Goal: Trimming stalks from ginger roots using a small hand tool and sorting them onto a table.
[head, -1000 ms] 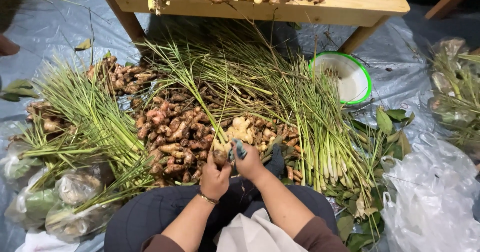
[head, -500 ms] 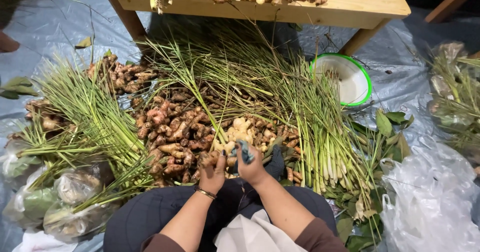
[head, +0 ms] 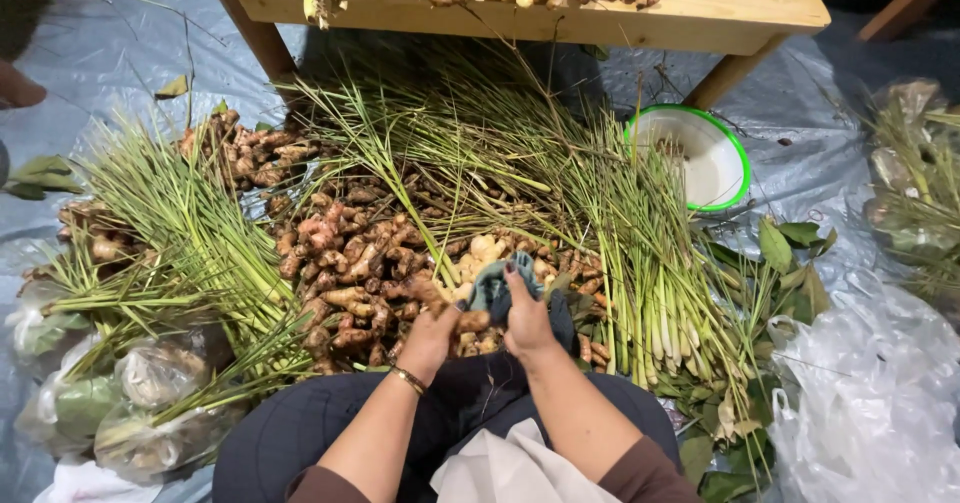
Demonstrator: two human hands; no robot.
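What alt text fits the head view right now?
Seated person's left hand holds a brown root piece while the right hand grips a dark cloth, over a root pile flanked by lemongrass stalks on plastic sheeting.

Bowl (head: 706,163) right of root pile (head: 350,253)

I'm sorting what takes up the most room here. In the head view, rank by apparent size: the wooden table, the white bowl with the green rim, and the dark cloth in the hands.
1. Wooden table, cut off by the frame
2. White bowl
3. Dark cloth, smallest, partly covered by the right hand
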